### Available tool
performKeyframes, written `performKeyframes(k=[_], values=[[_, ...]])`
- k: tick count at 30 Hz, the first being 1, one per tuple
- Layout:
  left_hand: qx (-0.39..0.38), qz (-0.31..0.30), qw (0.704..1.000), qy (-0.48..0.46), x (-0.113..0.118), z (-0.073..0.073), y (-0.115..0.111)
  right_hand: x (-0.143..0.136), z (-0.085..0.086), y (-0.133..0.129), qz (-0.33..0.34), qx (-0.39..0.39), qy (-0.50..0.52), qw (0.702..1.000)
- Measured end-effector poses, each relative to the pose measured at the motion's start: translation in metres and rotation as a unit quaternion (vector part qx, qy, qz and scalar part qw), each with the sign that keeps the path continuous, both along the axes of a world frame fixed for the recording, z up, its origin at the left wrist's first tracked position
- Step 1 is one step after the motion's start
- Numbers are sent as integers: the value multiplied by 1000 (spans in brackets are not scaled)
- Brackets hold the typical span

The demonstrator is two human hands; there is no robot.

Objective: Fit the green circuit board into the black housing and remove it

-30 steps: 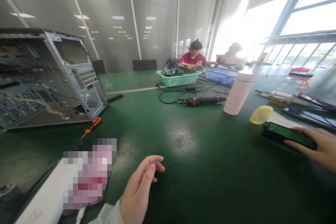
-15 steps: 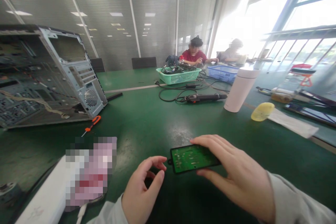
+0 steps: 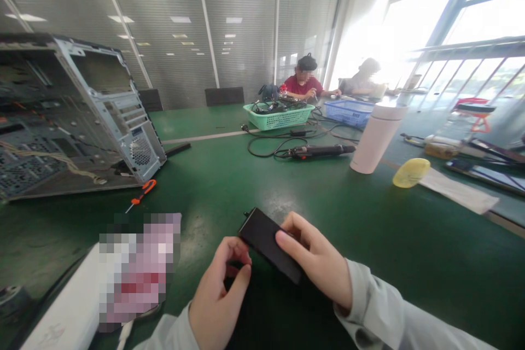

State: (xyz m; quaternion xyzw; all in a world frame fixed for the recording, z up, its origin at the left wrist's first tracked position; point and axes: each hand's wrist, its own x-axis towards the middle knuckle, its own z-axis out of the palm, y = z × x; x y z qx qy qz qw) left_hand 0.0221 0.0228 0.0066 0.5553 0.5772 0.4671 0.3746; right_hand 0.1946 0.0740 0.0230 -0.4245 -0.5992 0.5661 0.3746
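A flat black rectangular case [image 3: 266,243], its dark outer face turned up, is in my right hand [image 3: 322,268]. The thumb presses on its upper face and the other fingers curl round the far edge. A small tab sticks out at its far left end; the circuit board in it is hidden now. Close by the case's left side is my left hand [image 3: 217,295]. Its fingers are curled, with thumb and fingertips brought together; whether anything small is between them I cannot make out.
An open computer case [image 3: 135,142] stands at left, an orange-handled screwdriver [image 3: 143,192] before it. A white box [image 3: 69,301] lies front left. Farther off are a corded black tool [image 3: 320,151], a pink bottle [image 3: 375,139], a green basket [image 3: 279,117] and a blue basket [image 3: 348,114]. Two people sit beyond.
My right hand has turned the case over, so the green board no longer shows and the black face is up. It has also shifted left. My left hand's fingertips have closed together.
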Motion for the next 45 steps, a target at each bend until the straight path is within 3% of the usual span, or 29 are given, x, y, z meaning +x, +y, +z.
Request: performKeyframes(k=[3, 6, 7, 12, 14, 15, 17, 19, 21, 24, 27, 31, 41, 45], values=[[4, -4, 1000, 18, 1, 5, -1, -1, 0, 6, 15, -214, 115, 970], [-4, 2, 1000, 17, 1, 6, 0, 2, 2, 12, 51, -364, 199, 908], [-8, 2, 1000, 17, 0, 5, 0, 3, 3, 14, 56, -386, 218, 895], [-10, 20, 1000, 6, 0, 1, 1, 5, 3, 14, 59, -397, 255, 880], [-8, 29, 1000, 0, 0, 0, 0, 5, 0, 13, 62, -355, 249, 899], [-8, 33, 999, -2, 0, -1, -1, 5, -2, 12, 63, -301, 226, 925], [2, 40, 999, -7, -1, -2, -3, 8, -5, 12, 55, -149, 150, 976], [31, 41, 999, -5, -3, -3, -6, 13, -7, 12, 27, 26, 64, 997], [72, 33, 997, 9, -4, -4, -8, 18, -6, 12, 6, 198, -28, 980], [110, 17, 992, 51, -5, -3, -8, 22, -1, 9, 29, 375, -155, 913], [112, 9, 990, 90, -6, -1, -6, 23, 5, 7, 68, 414, -186, 888], [105, 14, 989, 107, -6, 2, -2, 25, 8, 8, 86, 430, -183, 880], [111, 10, 991, 72, -4, 4, -3, 24, 10, 6, 85, 365, -203, 904], [133, 27, 988, 78, -5, 3, -7, 23, 10, 6, 83, 369, -219, 900]])
